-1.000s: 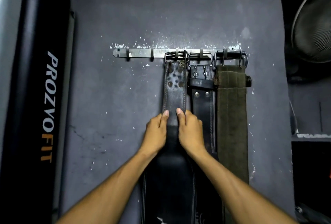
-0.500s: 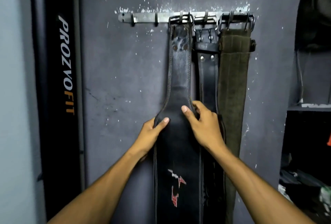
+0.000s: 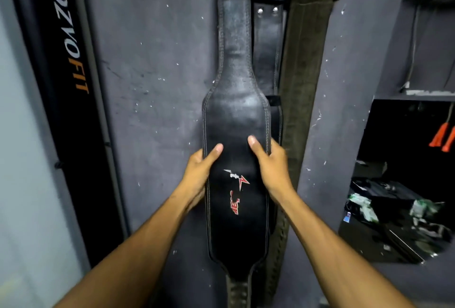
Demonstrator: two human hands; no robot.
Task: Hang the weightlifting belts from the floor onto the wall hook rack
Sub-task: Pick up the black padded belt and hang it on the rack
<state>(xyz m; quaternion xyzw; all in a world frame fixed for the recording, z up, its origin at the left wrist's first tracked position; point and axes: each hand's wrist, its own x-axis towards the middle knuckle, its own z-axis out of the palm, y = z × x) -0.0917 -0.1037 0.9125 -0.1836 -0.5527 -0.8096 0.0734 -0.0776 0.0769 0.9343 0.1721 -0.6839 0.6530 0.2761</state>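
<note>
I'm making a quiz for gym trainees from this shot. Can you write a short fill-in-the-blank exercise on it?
1. Both hands hold the wide part of the ____ leather belt.
2. The left hand and right hand sit just above the belt's red and ____ logo.
3. The belt furthest right is ____ green.

Missing words: black; white; olive

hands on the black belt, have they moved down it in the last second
Yes. Both the left hand and right hand slid down the black belt, from its narrow neck to the wide logo section.
</note>
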